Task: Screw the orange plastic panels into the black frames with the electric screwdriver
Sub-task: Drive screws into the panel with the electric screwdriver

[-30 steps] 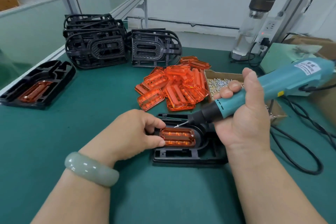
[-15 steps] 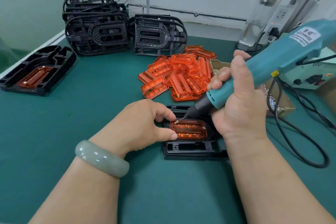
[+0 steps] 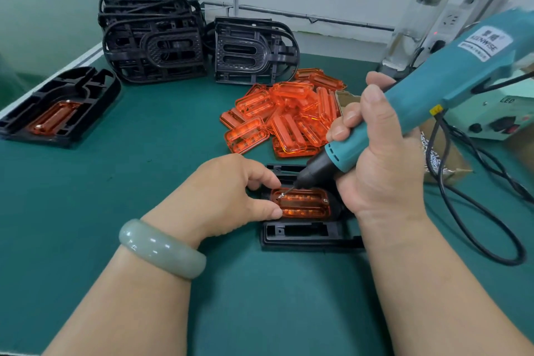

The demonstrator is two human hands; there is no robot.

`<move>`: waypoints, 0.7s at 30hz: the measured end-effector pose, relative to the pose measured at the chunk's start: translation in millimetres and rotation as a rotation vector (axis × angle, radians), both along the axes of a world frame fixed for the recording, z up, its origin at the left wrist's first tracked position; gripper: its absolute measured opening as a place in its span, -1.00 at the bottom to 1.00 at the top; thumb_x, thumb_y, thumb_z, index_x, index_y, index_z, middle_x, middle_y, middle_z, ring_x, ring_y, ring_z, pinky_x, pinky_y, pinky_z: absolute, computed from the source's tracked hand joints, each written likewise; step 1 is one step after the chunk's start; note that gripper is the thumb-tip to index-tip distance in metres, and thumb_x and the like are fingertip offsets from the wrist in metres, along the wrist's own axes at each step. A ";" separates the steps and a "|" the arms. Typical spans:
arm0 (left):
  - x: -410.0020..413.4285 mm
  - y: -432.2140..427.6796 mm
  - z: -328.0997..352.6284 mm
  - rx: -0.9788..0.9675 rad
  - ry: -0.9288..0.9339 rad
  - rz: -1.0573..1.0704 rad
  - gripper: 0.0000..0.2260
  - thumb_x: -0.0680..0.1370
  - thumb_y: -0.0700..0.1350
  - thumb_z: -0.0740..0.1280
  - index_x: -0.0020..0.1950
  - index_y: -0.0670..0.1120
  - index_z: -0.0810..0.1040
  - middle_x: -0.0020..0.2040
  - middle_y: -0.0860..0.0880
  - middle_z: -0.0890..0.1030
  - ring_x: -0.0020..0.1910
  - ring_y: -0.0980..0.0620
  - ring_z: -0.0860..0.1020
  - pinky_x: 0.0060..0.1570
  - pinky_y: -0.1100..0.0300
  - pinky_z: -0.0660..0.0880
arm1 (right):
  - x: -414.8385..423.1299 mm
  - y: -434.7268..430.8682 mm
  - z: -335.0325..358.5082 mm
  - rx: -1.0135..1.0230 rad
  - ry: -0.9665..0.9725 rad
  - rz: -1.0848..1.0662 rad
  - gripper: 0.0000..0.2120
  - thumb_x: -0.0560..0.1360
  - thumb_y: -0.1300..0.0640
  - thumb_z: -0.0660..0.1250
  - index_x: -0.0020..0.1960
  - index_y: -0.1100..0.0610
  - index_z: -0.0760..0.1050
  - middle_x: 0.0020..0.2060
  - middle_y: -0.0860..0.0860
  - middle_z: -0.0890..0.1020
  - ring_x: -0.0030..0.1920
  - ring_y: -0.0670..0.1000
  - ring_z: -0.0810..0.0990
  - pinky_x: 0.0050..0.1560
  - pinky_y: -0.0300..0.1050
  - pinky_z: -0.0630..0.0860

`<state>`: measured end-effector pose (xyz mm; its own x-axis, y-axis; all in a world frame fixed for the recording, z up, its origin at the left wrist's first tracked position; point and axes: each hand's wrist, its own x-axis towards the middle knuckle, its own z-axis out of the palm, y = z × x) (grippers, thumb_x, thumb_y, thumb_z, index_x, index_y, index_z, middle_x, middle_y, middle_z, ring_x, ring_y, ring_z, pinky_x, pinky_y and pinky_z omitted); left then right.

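Screwdriver (image 3: 419, 101) has tilted steeper, tip on panel (image 3: 303, 204) corner; right hand (image 3: 381, 170) grips it, left hand (image 3: 228, 193) pinches panel.

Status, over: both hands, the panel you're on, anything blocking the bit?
Left hand pinches orange panel by its left end, seated in black frame. Right hand grips electric screwdriver, bit on screw at panel's upper-left corner. Bit's path unobstructed.
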<state>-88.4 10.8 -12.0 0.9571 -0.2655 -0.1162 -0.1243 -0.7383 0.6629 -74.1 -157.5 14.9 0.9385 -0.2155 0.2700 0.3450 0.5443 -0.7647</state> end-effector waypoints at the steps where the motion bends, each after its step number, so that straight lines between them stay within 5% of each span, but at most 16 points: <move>1: -0.3 0.0 0.4 -0.003 -0.002 0.000 -0.75 0.27 0.12 0.54 -0.16 0.33 0.53 -0.20 0.23 0.48 -0.32 0.31 0.42 -0.23 0.32 0.33 | -0.3 0.4 0.2 0.001 -0.001 0.005 -0.86 0.46 0.17 0.30 0.02 0.09 0.44 -0.43 -0.02 0.43 -0.46 -0.06 0.41 -0.36 -0.20 0.40; 16: -0.5 -1.7 1.2 0.035 -0.028 -0.017 -0.76 0.27 0.15 0.52 -0.16 0.34 0.52 -0.19 0.22 0.47 -0.29 0.30 0.41 -0.17 0.25 0.36 | -4.6 17.0 9.4 -0.249 -0.150 0.091 -0.83 0.47 0.24 0.31 0.04 0.10 0.43 -0.48 -0.07 0.47 -0.49 -0.04 0.42 -0.38 -0.17 0.39; 21: -1.7 -4.7 2.1 0.004 -0.043 0.008 -0.75 0.22 0.15 0.53 -0.30 0.32 0.47 -0.20 0.18 0.49 -0.32 0.30 0.41 -0.23 0.25 0.34 | -3.1 29.0 16.8 -0.414 -0.156 0.194 -0.81 0.44 0.20 0.37 0.03 0.07 0.49 -0.44 -0.05 0.46 -0.47 -0.01 0.42 -0.38 -0.18 0.41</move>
